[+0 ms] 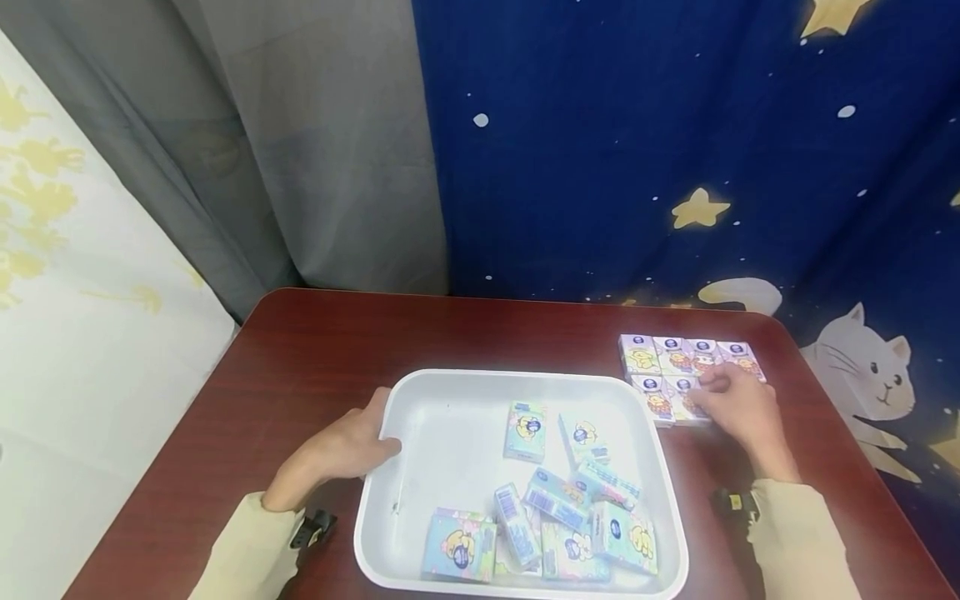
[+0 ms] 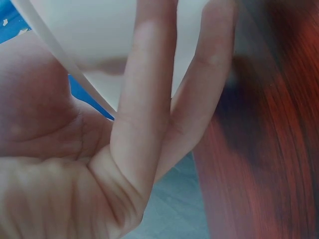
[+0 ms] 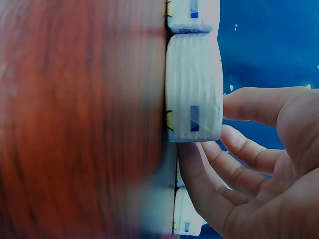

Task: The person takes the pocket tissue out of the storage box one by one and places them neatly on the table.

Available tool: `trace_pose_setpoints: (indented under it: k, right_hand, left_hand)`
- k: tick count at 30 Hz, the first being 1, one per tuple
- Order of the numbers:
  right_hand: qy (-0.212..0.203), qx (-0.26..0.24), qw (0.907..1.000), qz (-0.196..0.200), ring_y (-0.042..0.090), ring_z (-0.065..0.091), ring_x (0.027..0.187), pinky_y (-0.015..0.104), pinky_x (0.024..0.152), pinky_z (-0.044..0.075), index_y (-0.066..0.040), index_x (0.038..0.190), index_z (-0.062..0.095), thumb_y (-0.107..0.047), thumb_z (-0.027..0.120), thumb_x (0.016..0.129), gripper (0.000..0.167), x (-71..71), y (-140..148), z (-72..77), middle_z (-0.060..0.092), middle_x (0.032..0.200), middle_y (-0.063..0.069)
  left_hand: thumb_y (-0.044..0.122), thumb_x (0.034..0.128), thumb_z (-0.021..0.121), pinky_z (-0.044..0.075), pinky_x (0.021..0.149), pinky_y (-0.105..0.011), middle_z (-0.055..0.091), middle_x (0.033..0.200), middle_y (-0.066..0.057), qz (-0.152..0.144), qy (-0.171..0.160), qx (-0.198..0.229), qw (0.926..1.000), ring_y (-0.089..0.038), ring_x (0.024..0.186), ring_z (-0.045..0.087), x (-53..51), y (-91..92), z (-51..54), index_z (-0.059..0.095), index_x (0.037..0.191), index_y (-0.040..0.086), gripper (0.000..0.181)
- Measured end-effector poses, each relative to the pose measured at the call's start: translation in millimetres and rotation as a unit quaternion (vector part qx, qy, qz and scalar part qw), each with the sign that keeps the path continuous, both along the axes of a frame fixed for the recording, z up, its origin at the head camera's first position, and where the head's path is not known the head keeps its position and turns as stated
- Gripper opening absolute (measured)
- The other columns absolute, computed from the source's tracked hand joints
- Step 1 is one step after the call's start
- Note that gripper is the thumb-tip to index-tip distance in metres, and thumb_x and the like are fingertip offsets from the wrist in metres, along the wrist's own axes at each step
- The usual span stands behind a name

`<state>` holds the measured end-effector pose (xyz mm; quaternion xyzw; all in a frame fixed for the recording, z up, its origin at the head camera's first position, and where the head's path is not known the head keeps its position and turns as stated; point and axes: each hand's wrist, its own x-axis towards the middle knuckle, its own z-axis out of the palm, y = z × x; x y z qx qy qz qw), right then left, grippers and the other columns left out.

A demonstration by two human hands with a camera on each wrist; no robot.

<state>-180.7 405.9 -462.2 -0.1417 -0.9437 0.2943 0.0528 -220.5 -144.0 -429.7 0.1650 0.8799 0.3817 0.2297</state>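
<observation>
The left hand (image 1: 348,443) (image 2: 144,99) holds the left rim of a white tray (image 1: 450,379) (image 2: 94,30), thumb over the rim and fingers outside it. In the tray several blue-green packs (image 1: 525,432) lie loosely, some overlapping, most towards its front right. Beside the tray's back right corner, small purple-white packs stand in two touching rows, the back row (image 1: 641,357) longer than the front. The right hand (image 1: 742,408) (image 3: 264,164) touches the end pack of the front row (image 1: 684,398) (image 3: 194,89), thumb against its face and index finger along its side.
A dark red wooden table (image 1: 315,333) (image 3: 75,119) carries the tray and packs. Behind it hang a grey curtain (image 1: 337,167) and a blue curtain (image 1: 570,167) with stars and a cat. White patterned cloth (image 1: 97,333) is at the left.
</observation>
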Motion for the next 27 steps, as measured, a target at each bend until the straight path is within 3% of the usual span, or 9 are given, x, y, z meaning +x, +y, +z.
trace_pose_setpoints:
  k: [7, 13, 16, 20, 24, 27]
  right_hand:
    - [0.002, 0.003, 0.9997, -0.025, 0.052, 0.064, 0.104, 0.058, 0.084, 0.056, 0.008, 0.125, 0.067, -0.026, 0.074, 0.101, 0.042, -1.3, -5.6, 16.1, 0.069, 0.121, 0.037]
    - [0.022, -0.001, 0.9997, -0.006, 0.049, 0.068, 0.100, 0.040, 0.072, 0.059, 0.003, 0.127, 0.068, -0.026, 0.073, 0.102, 0.039, 5.2, -28.9, 47.8, 0.069, 0.120, 0.036]
    - [0.034, -0.006, 0.9991, 0.024, 0.050, 0.071, 0.102, 0.034, 0.067, 0.059, 0.001, 0.125, 0.069, -0.024, 0.075, 0.101, 0.035, 10.9, -44.9, 64.0, 0.071, 0.120, 0.035]
    - [0.051, -0.003, 0.9962, 0.071, 0.050, 0.072, 0.104, 0.038, 0.071, 0.061, -0.002, 0.121, 0.071, -0.019, 0.078, 0.100, 0.028, 20.8, -68.6, 81.6, 0.076, 0.114, 0.029]
    - [0.060, 0.001, 0.9902, 0.126, 0.038, 0.075, 0.100, 0.045, 0.078, 0.062, -0.008, 0.116, 0.074, -0.017, 0.082, 0.097, 0.022, 31.0, -94.3, 94.1, 0.079, 0.106, 0.014]
    - [0.061, -0.007, 0.9806, 0.186, 0.026, 0.076, 0.096, 0.048, 0.082, 0.065, -0.011, 0.113, 0.076, -0.013, 0.085, 0.094, 0.021, 35.9, -116.0, 100.5, 0.079, 0.104, 0.004]
  left_hand:
    - [0.003, 0.0966, 0.068, 0.064, 0.062, -0.042, 0.069, 0.104, -0.016, 0.001, -0.001, -0.002, 1.0000, -0.023, 0.075, 0.073, -1.1, 0.2, 0.7, 0.032, 0.154, -0.003, 0.068]
    - [0.004, 0.0961, 0.067, 0.064, 0.059, -0.042, 0.070, 0.103, -0.017, 0.003, -0.002, -0.003, 1.0000, -0.023, 0.073, 0.073, -1.4, -0.7, 1.8, 0.032, 0.155, -0.004, 0.069]
    - [0.003, 0.0959, 0.067, 0.064, 0.059, -0.043, 0.070, 0.104, -0.017, 0.005, -0.003, -0.002, 1.0000, -0.024, 0.073, 0.074, -0.5, -1.3, 2.7, 0.031, 0.155, -0.004, 0.069]
    - [0.003, 0.0957, 0.067, 0.064, 0.060, -0.043, 0.070, 0.104, -0.018, 0.005, -0.003, -0.003, 1.0000, -0.024, 0.074, 0.074, 0.7, -1.1, 3.3, 0.032, 0.154, -0.004, 0.068]
    - [0.004, 0.0957, 0.067, 0.064, 0.062, -0.042, 0.070, 0.104, -0.018, 0.002, -0.001, -0.007, 1.0000, -0.024, 0.075, 0.074, 0.8, -0.1, 3.3, 0.033, 0.153, -0.003, 0.067]
    - [0.004, 0.0958, 0.067, 0.064, 0.062, -0.042, 0.070, 0.104, -0.018, 0.003, -0.001, -0.008, 1.0000, -0.024, 0.076, 0.074, 0.7, 0.3, 3.1, 0.033, 0.153, -0.003, 0.067]
